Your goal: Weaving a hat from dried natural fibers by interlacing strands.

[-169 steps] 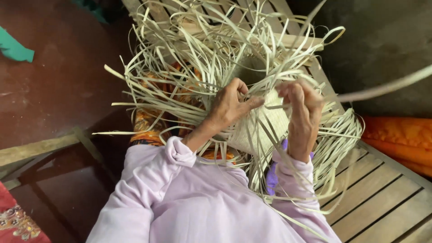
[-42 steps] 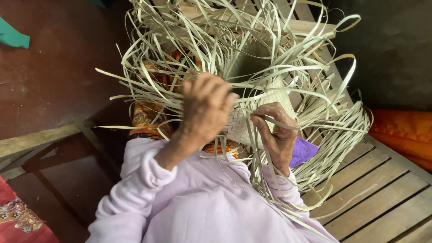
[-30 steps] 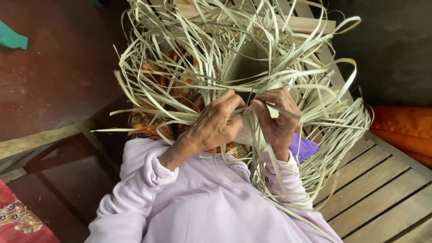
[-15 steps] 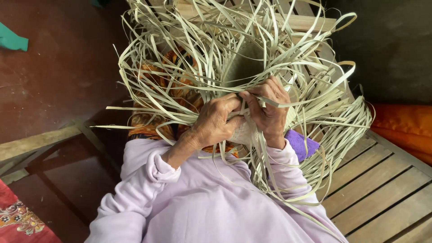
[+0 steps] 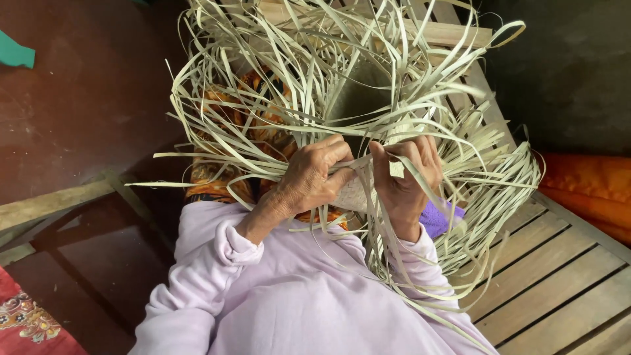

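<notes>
Fig.: my left hand point(image 5: 314, 179) & right hand point(image 5: 406, 176), fingers pinching the woven panel point(image 5: 353, 192). Loose strips point(image 5: 368, 79) fan above the panel. Risk, I judge: slack grip lets weave loosen.

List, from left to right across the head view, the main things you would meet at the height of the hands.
Dark reddish floor → orange patterned cloth → left hand → small woven patch → right hand → loose pale strips → orange cushion.
</notes>
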